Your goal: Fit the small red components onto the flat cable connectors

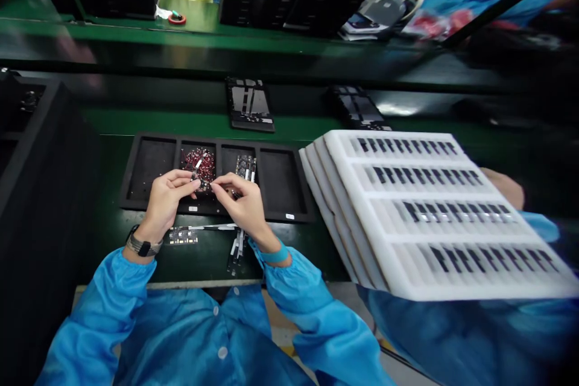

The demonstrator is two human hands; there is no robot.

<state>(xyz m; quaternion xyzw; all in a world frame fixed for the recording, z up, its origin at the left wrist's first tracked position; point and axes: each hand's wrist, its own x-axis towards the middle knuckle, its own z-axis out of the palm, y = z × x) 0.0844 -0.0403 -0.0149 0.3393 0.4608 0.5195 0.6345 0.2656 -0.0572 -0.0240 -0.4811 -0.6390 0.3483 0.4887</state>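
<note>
Head view | my left hand (165, 202) and right hand (239, 208) both close in | fingers (217, 187) narrowly pinch a small dark part (203, 183) between them | part sits midway between my hands, above the black tray (217, 139) on the desk (208, 256) | its long axis is too small to tell

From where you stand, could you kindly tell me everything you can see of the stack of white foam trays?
The stack of white foam trays shows at least three trays, stepped along the left edge, tilted and blurred. The top tray has four long recessed rows, each holding a line of small dark parts. It sits right of the black compartment tray. Another person's hand shows past its far edge, and a blue sleeve lies beneath.
</note>
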